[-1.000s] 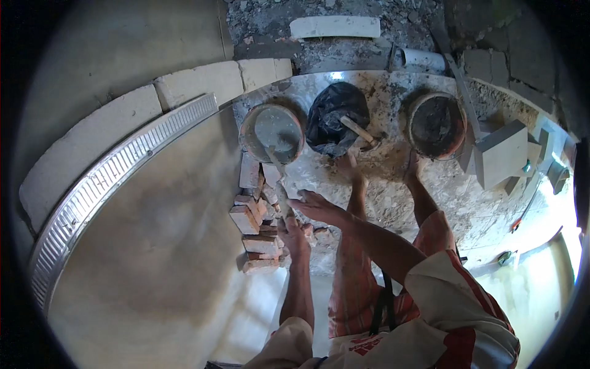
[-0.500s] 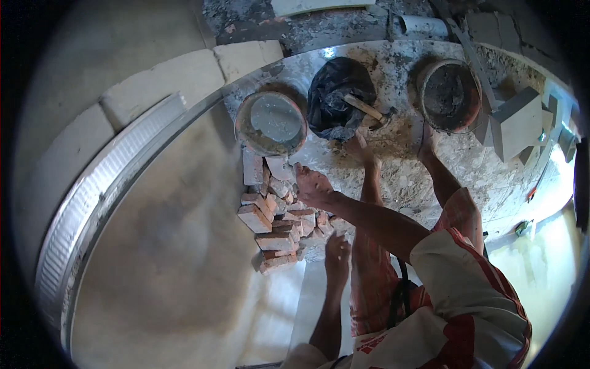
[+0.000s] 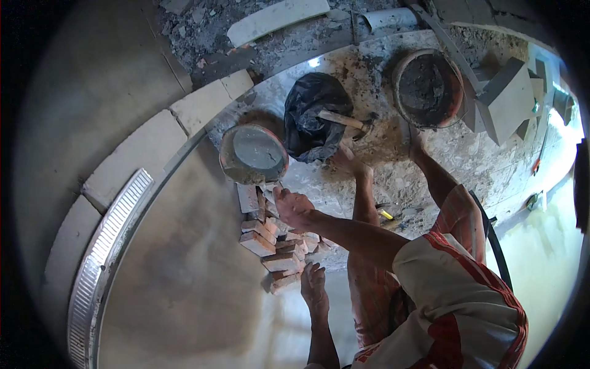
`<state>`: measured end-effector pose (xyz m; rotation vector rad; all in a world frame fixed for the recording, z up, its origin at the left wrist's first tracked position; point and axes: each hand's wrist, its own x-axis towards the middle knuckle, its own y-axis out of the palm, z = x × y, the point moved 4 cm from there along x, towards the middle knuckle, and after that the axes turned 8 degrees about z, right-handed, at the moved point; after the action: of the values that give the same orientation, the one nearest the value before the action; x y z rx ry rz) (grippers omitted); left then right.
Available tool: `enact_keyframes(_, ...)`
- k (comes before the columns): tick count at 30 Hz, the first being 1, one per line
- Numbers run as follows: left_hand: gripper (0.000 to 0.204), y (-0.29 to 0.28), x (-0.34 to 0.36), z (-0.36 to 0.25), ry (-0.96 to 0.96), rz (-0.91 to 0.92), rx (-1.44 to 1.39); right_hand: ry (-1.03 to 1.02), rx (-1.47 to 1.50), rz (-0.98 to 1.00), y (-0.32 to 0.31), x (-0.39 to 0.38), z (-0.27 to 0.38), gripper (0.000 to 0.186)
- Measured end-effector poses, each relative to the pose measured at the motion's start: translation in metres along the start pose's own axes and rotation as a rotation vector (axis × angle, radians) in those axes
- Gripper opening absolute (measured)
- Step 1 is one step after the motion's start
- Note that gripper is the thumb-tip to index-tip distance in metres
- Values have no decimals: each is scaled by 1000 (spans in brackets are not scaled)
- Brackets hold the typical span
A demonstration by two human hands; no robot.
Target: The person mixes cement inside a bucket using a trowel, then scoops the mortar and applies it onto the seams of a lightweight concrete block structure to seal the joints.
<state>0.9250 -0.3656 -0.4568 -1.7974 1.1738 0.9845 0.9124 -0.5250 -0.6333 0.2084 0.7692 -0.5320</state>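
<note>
The right hand lies on top of the brick pile at the floor's left edge below the mortar pan, and I cannot tell if its grip holds a brick, while the left hand is open and empty at the pile's foot, so I think it is better to lift one top brick squarely.

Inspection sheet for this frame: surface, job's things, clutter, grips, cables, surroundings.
Surface: mortar-spattered slab.
Job's things: stacked brick pieces; pan of grey mortar just above them.
Clutter: black bag with a hammer on it; second pan.
Grips: right hand on the top bricks, left hand beside the lowest; hold unclear.
Cables: nothing seen.
Surroundings: pale blocks, ribbed metal strip.
</note>
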Motion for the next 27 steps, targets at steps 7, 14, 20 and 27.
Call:
enact_keyframes(7, 37, 6, 9, -18, 105, -6, 75, 105, 193, 91, 12, 36, -42, 33)
enact_keyframes(14, 32, 38, 18, -74, 160, -160, 241, -195, 35, 58, 3, -17, -43, 38)
enact_keyframes(20, 38, 133, 60, -176, 664, 33, 276, -195, 491, -87, -132, -178, -123, 63)
enact_keyframes(27, 53, 253, 222, -125, 339, 377, 195, 212, 41, -369, -234, -291, -261, 53)
